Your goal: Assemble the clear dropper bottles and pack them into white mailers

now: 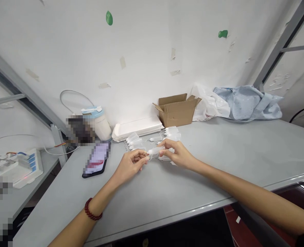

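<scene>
White wall behind, with two green patches and torn tape marks; against it stands a grey counter. From where I stand, both hands meet near the middle of the counter.

Specimen: one small translucent tube, whitish, slim, narrowing at its left end, where a thin thread loops out. It is held slightly above the counter, lying nearly level between the two hands.

Grip, right hand: thumb and index finger pinched on the tube's right end. Grip, left hand: thumb and fingers brought together at the tube's narrow left end, by the thread; whether they clamp the thread or the tip, I cannot tell. A dark red bead bracelet circles the left wrist.

Similar pieces lie just beyond the hands: a left cluster and a right cluster, threads trailing.

Containers: cardboard box, flaps raised, interior hidden from this angle; pale canister with blue lid, contents not visible; crumpled white plastic bag beside the box, contents unclear. A flat white stack lies between canister and box.
</scene>
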{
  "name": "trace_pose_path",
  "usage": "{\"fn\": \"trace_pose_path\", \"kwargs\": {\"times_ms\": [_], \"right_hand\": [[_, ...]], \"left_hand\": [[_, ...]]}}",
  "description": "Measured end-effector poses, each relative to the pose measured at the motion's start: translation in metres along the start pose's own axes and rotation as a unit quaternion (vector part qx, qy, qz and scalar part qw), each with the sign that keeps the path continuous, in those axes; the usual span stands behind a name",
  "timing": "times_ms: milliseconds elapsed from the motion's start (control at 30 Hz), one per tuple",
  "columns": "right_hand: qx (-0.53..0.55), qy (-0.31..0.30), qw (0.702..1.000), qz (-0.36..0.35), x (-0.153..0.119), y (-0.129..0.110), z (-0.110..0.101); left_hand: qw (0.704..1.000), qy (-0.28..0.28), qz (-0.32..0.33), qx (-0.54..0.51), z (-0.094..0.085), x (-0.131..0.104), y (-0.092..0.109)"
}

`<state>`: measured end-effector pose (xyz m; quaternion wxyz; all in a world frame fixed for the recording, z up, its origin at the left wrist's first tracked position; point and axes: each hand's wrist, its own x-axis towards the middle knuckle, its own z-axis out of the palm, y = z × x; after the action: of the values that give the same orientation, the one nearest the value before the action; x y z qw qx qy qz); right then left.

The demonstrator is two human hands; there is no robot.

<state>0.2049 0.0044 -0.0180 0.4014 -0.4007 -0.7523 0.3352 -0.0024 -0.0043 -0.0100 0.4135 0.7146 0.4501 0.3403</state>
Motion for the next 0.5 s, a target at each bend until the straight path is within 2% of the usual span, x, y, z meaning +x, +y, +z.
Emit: {"fn": "trace_pose_path", "kwargs": {"times_ms": [200,500], "right_hand": [[-0.010,0.025,1.000,-0.015,0.0007,-0.0001,-0.0019],[-0.022,0.008,1.000,-0.003,-0.0046,-0.0015,0.0030]], "left_hand": [[1.000,0.017,-0.008,-0.006,-0.0035,0.0016,0.0010],[1.000,0.017,-0.008,0.014,-0.0029,-0.0015,0.0019]]}}
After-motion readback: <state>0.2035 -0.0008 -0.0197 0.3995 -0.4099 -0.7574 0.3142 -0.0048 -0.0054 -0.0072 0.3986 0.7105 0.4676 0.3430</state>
